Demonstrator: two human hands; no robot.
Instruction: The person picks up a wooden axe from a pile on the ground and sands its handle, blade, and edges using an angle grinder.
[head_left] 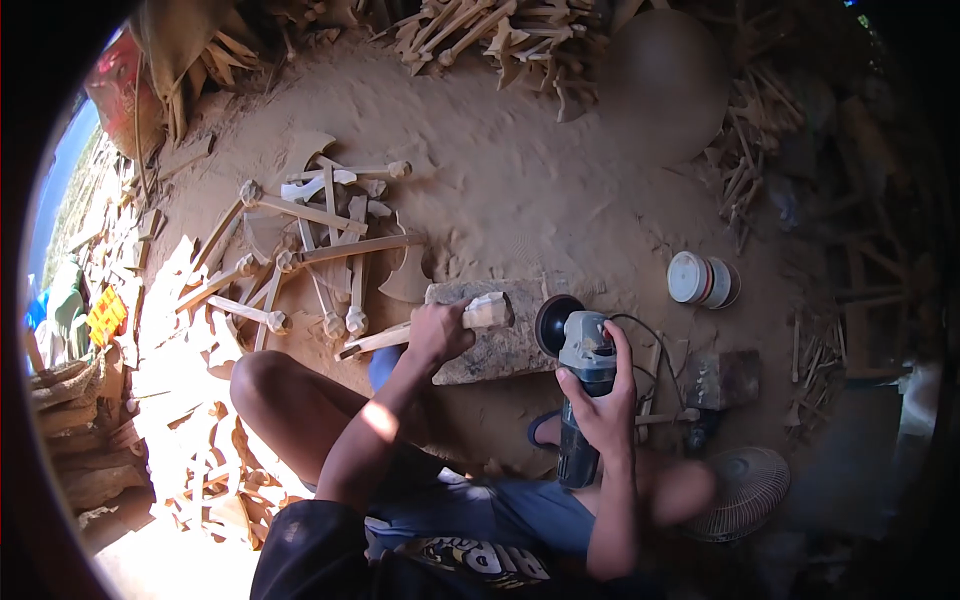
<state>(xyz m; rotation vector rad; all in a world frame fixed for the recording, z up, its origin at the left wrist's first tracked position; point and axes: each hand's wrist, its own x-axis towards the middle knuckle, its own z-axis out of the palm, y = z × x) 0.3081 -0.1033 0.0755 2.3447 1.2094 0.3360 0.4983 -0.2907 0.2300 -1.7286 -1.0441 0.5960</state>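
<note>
My left hand (440,332) is wrapped round a pale wooden stick (488,310) with a thicker, faceted head. The stick lies over a rough, dusty block (490,358), its thin end reaching left. My right hand (603,412) grips the body of an angle grinder (588,347). A dark round disc (556,322) at the grinder's front faces the stick's thick end, with a small gap between them. Whether the disc is spinning cannot be made out.
Several knobbed wooden sticks (350,250) lie piled on the sandy ground to the left. More wooden pieces (500,40) are heaped at the back. On the right are a white tub (690,277), a power cord (668,350) and a round fan (745,495).
</note>
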